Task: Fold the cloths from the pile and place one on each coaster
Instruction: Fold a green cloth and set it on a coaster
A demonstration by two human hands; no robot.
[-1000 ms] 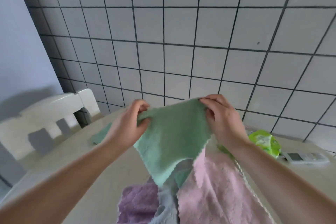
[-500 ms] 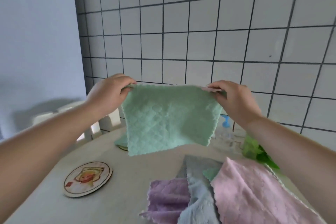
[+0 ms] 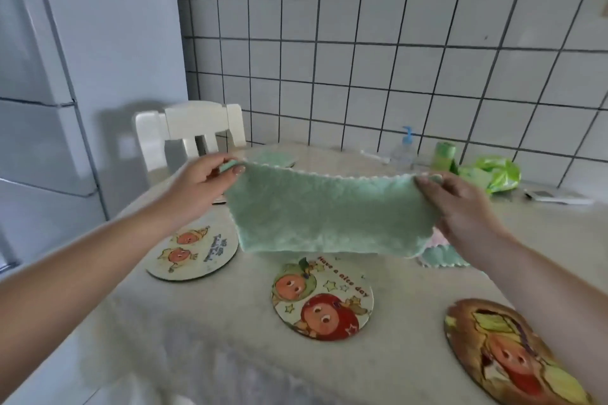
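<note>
At the far left stands a pale fridge [image 3: 39, 82], and behind the table [image 3: 204, 332] there is a white chair [image 3: 194, 128]. The left hand [image 3: 197, 187] pinches the upper left corner of the green cloth [image 3: 322, 217] between thumb and curled fingers, so this hand is closed on the fabric and holds nothing else. Below it lies the left coaster [image 3: 194, 250], bare, and a little behind the hand another green cloth [image 3: 276, 158] rests on the table, seemingly already folded. The held cloth hangs in the air above the table, stretched between both hands with its scalloped edge on top; it looks doubled once, though I cannot tell this for sure. Under its lower edge is the middle coaster [image 3: 322, 299], also bare. The right hand [image 3: 460, 207] grips the upper right corner in the same way, fingers curled around the edge. Just behind this hand some folded pale cloths [image 3: 441, 253] show, partly hidden. At the lower right is the right coaster [image 3: 513, 358], bare too. I judge that the folding step is in progress. The next move probably calls for bringing the two corners together to halve the cloth again, keeping the edges even, then lowering it on one bare coaster.
</note>
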